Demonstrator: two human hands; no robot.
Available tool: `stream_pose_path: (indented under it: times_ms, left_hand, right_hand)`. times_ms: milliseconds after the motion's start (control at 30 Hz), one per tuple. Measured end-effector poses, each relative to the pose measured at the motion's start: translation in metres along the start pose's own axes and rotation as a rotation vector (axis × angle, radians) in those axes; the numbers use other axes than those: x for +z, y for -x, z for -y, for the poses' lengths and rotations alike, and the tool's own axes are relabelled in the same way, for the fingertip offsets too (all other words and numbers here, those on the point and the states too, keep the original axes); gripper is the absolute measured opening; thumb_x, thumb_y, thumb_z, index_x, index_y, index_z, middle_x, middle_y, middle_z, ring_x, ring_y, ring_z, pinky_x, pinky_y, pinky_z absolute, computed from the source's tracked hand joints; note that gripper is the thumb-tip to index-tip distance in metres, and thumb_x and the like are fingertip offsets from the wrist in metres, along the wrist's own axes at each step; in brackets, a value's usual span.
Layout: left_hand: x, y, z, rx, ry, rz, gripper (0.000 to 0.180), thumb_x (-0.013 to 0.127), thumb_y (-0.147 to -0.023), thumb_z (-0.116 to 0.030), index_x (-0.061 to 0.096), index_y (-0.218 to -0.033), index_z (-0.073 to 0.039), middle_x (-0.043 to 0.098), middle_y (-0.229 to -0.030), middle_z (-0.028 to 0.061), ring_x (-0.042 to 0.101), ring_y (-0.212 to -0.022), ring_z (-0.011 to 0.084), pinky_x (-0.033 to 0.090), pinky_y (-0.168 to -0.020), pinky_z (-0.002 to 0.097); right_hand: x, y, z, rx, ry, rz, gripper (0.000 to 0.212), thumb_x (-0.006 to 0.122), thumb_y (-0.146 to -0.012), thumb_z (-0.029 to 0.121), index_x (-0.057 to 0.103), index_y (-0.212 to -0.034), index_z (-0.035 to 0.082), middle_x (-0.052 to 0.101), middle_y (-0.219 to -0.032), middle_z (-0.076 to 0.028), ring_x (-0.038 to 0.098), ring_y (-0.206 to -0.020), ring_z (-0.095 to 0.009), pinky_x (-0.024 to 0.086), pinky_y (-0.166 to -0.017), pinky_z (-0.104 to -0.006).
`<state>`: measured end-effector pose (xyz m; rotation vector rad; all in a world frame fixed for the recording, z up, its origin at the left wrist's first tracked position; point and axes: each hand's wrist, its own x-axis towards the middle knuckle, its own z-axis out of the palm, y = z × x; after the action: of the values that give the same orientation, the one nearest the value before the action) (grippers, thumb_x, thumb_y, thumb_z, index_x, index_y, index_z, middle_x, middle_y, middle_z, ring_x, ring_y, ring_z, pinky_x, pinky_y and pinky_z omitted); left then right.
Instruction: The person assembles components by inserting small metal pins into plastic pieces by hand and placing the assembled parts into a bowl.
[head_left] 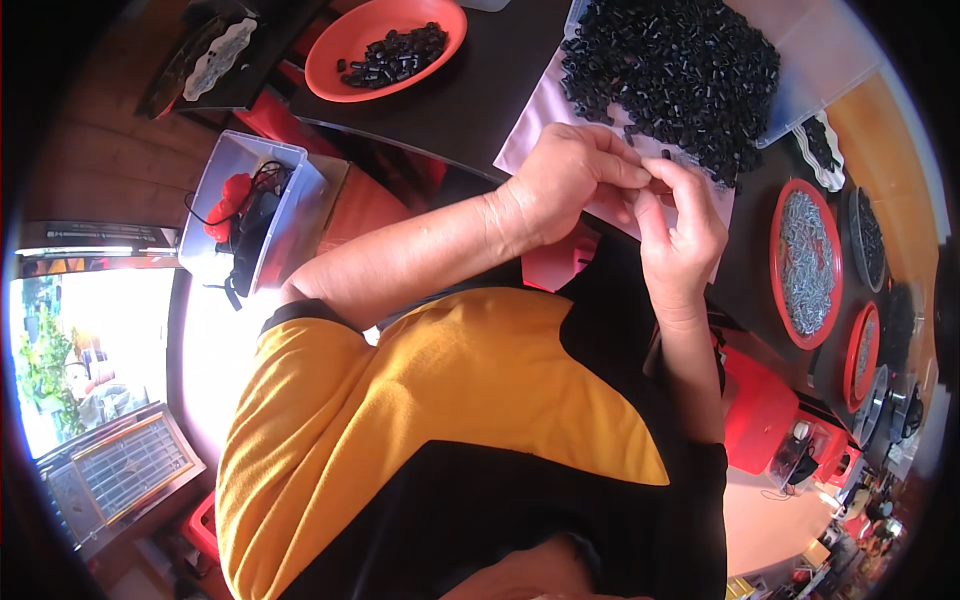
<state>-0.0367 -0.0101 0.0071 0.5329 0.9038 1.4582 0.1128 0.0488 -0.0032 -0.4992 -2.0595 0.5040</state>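
My left hand and my right hand meet fingertip to fingertip over the near edge of the table. Both are closed in a pinch; whatever lies between the fingers is too small and covered to name. Just beyond them a big heap of small black cylindrical parts spreads over a pale pink cloth. A few loose black pieces lie close to my fingers.
An orange-red bowl with black parts stands far left. To the right, a red dish holds silvery screw-like pieces, beside a smaller red dish. A clear plastic bin with cables stands left.
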Motion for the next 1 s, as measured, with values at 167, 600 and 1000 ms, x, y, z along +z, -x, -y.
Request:
stream_pose_path:
  times_ms: [167, 600, 1000]
  left_hand:
    - [-0.032, 0.010, -0.017, 0.824, -1.030, -0.216, 0.012, 0.076, -0.078, -0.006, 0.070, -0.087, -0.001, 0.065, -0.087, 0.0076, 0.061, -0.070, 0.0128, 0.051, -0.061, 0.0254]
    - [-0.137, -0.006, -0.059, 1.025, -1.788, -0.717, 0.020, 0.071, -0.072, -0.006, 0.069, -0.092, -0.007, 0.062, -0.094, 0.0086, 0.055, -0.098, 0.0323, 0.046, -0.081, 0.0441]
    - [-0.088, -0.013, -0.042, 1.351, -1.566, -0.501, 0.017, 0.070, -0.070, 0.005, 0.067, -0.085, -0.004, 0.062, -0.085, 0.0085, 0.057, -0.081, 0.0310, 0.049, -0.074, 0.0389]
  right_hand:
    - [-0.002, 0.002, -0.001, 0.010, 0.006, -0.173, 0.025, 0.070, -0.079, -0.008, 0.067, -0.102, 0.001, 0.067, -0.087, -0.009, 0.066, -0.073, -0.018, 0.053, -0.067, -0.0279]
    - [-0.015, 0.003, -0.013, 0.210, -0.127, -0.107, 0.026, 0.075, -0.080, -0.004, 0.071, -0.105, 0.003, 0.065, -0.084, -0.002, 0.061, -0.076, -0.008, 0.051, -0.067, -0.0227]
    - [-0.015, 0.005, -0.011, 0.184, -0.022, -0.088, 0.028, 0.076, -0.077, -0.004, 0.071, -0.104, 0.003, 0.065, -0.087, -0.005, 0.062, -0.078, -0.013, 0.051, -0.071, -0.0261]
